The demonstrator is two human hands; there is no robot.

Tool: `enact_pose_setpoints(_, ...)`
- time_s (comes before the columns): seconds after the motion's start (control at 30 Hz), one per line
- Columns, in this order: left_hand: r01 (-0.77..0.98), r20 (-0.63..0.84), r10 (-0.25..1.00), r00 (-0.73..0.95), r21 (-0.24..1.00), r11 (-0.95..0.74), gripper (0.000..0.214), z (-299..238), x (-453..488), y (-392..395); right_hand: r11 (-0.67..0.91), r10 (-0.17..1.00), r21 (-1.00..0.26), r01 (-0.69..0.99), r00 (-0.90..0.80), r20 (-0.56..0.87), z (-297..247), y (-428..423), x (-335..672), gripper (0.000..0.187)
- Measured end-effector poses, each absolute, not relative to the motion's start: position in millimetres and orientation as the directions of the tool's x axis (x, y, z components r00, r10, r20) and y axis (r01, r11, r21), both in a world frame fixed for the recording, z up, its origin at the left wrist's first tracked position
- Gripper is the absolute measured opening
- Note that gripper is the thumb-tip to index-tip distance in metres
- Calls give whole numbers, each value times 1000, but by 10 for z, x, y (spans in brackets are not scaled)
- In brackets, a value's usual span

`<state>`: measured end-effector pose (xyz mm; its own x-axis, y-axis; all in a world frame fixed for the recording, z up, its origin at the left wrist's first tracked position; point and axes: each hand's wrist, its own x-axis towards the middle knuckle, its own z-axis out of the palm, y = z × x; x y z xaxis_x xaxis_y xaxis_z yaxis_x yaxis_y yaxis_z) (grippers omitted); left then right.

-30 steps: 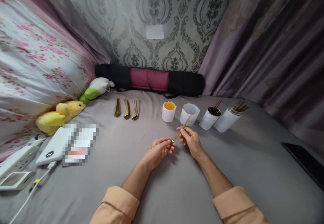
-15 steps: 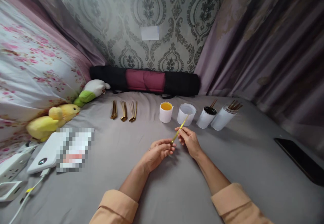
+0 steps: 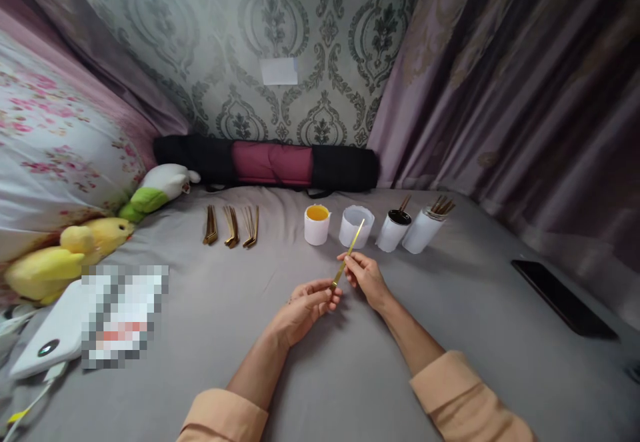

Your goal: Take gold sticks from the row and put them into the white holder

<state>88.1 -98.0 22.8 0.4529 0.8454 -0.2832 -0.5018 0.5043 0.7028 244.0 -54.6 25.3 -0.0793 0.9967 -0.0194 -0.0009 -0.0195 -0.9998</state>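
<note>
A thin gold stick slants up and away over the grey bedsheet. My right hand pinches it near its middle, fingers closed. My left hand pinches its lower end, fingers curled. Just beyond stand a white cup with yellow contents, an empty-looking white cup, a white cup with a dark inside and a stick in it, and a tilted clear jar of several brown sticks. Three bundles of bent gold sticks lie to the left.
A black and maroon roll lies against the patterned wall. Plush toys and a floral quilt sit at the left, with a white power bank and cables. A black phone rests at the right near the curtain.
The view has swung to the right and down, so everything sits further left in the picture. Both hands keep their pinch on the gold stick, which now stands a little steeper.
</note>
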Motion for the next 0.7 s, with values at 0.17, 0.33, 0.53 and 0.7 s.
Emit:
enact_pose_setpoints(0.17,-482,-287,837,467,711,513,28,206,877,-980,-10,996,-1000,24,-86,-12,291,-553,2456,32)
enact_pose_setpoints(0.33,-472,-289,835,468,717,513,28,194,874,-984,-11,998,-1000,26,-55,-12,345,-539,2495,31)
enact_pose_setpoints(0.53,-460,-282,831,479,725,512,28,191,870,-989,26,999,-999,37,-25,25,435,-471,2568,34)
enact_pose_setpoints(0.7,-456,-280,827,487,726,514,28,196,865,-994,70,998,-996,54,-1,70,499,-396,2639,36)
